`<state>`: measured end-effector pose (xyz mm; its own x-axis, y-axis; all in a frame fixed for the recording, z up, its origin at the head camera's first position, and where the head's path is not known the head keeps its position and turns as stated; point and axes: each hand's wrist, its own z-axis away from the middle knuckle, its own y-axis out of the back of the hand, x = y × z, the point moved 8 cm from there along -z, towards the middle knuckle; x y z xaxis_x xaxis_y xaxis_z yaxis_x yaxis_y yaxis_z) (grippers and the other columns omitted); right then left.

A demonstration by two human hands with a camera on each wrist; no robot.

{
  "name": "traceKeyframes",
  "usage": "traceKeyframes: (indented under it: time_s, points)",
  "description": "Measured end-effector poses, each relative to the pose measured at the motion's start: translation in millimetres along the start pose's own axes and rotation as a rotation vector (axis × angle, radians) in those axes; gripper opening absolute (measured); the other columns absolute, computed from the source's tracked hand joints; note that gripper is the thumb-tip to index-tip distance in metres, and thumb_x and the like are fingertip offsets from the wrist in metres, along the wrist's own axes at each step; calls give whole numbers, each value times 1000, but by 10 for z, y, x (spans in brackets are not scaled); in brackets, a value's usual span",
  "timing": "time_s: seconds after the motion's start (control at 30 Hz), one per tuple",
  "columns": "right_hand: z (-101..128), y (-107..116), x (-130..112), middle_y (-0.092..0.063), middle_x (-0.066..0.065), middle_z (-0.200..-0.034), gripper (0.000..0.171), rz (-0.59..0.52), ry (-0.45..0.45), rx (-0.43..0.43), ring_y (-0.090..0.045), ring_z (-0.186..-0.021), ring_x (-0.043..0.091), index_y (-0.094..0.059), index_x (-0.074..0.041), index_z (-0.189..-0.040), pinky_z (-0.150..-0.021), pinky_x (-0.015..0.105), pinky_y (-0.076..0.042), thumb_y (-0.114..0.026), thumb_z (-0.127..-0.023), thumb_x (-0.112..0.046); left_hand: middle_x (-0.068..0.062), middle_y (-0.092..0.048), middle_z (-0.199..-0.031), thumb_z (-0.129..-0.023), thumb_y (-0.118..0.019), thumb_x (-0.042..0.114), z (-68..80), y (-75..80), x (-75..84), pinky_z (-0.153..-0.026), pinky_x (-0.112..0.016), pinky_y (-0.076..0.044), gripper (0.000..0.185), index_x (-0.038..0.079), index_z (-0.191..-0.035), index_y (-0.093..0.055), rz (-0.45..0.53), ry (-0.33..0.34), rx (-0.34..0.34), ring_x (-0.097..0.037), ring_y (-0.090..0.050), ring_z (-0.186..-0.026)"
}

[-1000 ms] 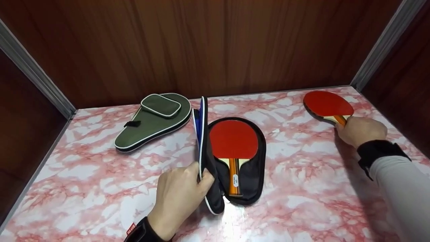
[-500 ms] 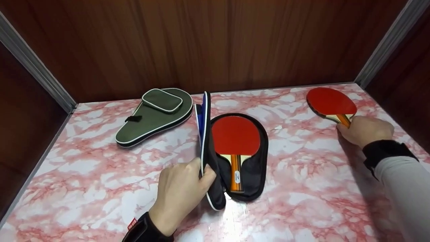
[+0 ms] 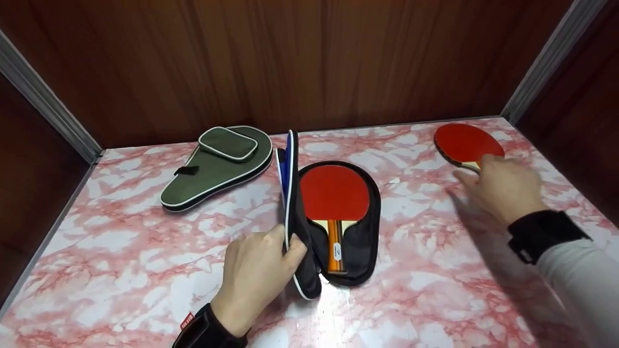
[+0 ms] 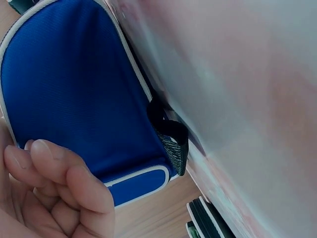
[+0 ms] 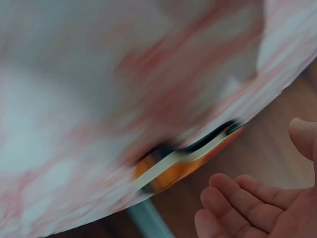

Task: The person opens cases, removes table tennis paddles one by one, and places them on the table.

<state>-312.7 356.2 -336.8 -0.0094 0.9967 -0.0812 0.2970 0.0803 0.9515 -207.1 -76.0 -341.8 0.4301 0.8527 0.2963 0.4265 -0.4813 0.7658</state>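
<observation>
Head view: left hand [image 3: 256, 280] pinches the blue case flap [image 3: 289, 179] upright over the paddle [image 3: 334, 203] lying mid-bench, while the right hand [image 3: 503, 193], fingers spread and empty, hovers beside the second paddle [image 3: 466, 142] at the far right corner, apparently about to need a handle grip.

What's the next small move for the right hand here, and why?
Probably close the right hand round the handle of the loose paddle at the back right. Its fingers are spread beside that handle and grip nothing, as the right wrist view shows, while the left hand holds the blue case flap up, with one paddle already inside.
</observation>
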Motion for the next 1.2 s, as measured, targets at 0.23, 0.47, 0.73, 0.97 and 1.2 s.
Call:
traceKeyframes:
  time_s: [0.23, 0.47, 0.73, 0.97, 1.2]
  points:
    - [216, -60, -611, -73, 34, -108, 72, -71, 109, -63, -71, -96, 54, -65, 10, -131, -79, 71, -55, -66, -107, -57, 11, -29, -51, -92, -72, 22, -4, -9, -12, -43, -37, -26, 42, 21, -62, -43, 4, -5, -4, -20, -41, -41]
    - [485, -88, -1318, -68, 30, -136, 69, -109, 297, -50, -61, -129, 52, -67, 6, -138, -108, 70, -47, -70, -106, -55, 11, -30, -51, -92, -72, 23, -2, -11, -24, -43, -38, -27, 42, 21, -62, -43, 7, 1, -7, -20, -42, -42]
    - [766, -60, -2032, -72, 19, -119, 61, -143, 433, -53, -68, -115, 43, -71, -1, -120, -104, 62, -54, -72, -103, -59, 11, -30, -51, -92, -71, 24, -10, -6, -4, -43, -39, -28, 41, 21, -62, -43, 7, 1, -7, -22, -45, -42]
    - [878, -111, -2331, -61, 6, -83, 59, -110, 478, 7, -69, -78, 31, -65, -7, -92, -66, 48, -58, -72, -100, -65, 11, -34, -50, -93, -71, 24, -12, -16, -1, -43, -40, -31, 40, 20, -62, -45, 10, -2, -11, -24, -49, -43]
    - [908, -226, -2503, -63, 11, -80, 74, -34, 450, -47, -71, -73, 34, -71, -1, -93, -64, 51, -61, -65, -100, -74, 9, -38, -49, -92, -72, 25, 0, -16, -9, -43, -41, -30, 38, 20, -62, -48, 20, -8, 0, -25, -50, -43]
